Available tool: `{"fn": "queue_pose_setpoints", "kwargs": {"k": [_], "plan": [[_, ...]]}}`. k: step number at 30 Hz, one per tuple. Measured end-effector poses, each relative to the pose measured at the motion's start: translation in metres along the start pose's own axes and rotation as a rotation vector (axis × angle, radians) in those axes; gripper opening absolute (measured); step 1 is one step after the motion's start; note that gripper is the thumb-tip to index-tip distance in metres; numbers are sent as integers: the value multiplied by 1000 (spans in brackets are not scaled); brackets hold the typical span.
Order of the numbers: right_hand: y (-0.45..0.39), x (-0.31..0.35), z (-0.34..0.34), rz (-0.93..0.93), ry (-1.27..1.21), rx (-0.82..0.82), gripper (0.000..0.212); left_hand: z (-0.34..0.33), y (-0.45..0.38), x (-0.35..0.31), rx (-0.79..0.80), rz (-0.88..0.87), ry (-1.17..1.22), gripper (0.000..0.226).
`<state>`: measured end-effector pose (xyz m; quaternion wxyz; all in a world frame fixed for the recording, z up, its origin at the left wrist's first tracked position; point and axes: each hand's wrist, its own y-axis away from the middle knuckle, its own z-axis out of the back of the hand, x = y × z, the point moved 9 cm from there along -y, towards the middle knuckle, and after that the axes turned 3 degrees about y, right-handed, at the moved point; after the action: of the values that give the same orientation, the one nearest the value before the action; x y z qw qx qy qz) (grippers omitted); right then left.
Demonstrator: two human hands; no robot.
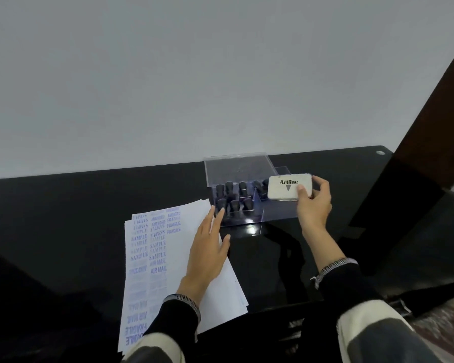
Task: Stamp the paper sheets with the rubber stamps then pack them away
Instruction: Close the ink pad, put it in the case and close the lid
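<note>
Your stamped paper sheets (168,258) lie fanned just left of the clear plastic case (247,213), blue SAMPLE and AIR MAIL prints all over. Dark rubber stamps (232,197) stand upright in the case's left part. White Artline ink pad (286,187), closed, sits tilted over its right side.

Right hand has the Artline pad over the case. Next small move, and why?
Probably lower the white Artline ink pad into the empty right compartment of the clear plastic case. The right hand grips it closed just above there, the black rubber stamps already fill the left side, and the left hand rests flat on the stamped paper sheets.
</note>
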<state>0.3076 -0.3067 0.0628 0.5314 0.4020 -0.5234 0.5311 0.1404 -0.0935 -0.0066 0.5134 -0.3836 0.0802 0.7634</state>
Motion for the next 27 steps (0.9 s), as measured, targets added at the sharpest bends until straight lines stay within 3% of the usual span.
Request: {"fn": "queue_pose_setpoints", "kwargs": {"k": [5, 17, 23, 27], "plan": [[-16, 7, -11, 145, 235, 32, 36, -1, -1, 2, -29, -12, -38, 66], [-19, -6, -54, 145, 628, 193, 29, -3, -1, 3, -28, 0, -21, 67], [-12, -8, -50, 226, 944, 77, 28, -2, 0, 2, -41, -1, -24, 67], [-11, -13, -49, 296, 1165, 106, 41, -2, 0, 3, -39, -2, -28, 67]]}}
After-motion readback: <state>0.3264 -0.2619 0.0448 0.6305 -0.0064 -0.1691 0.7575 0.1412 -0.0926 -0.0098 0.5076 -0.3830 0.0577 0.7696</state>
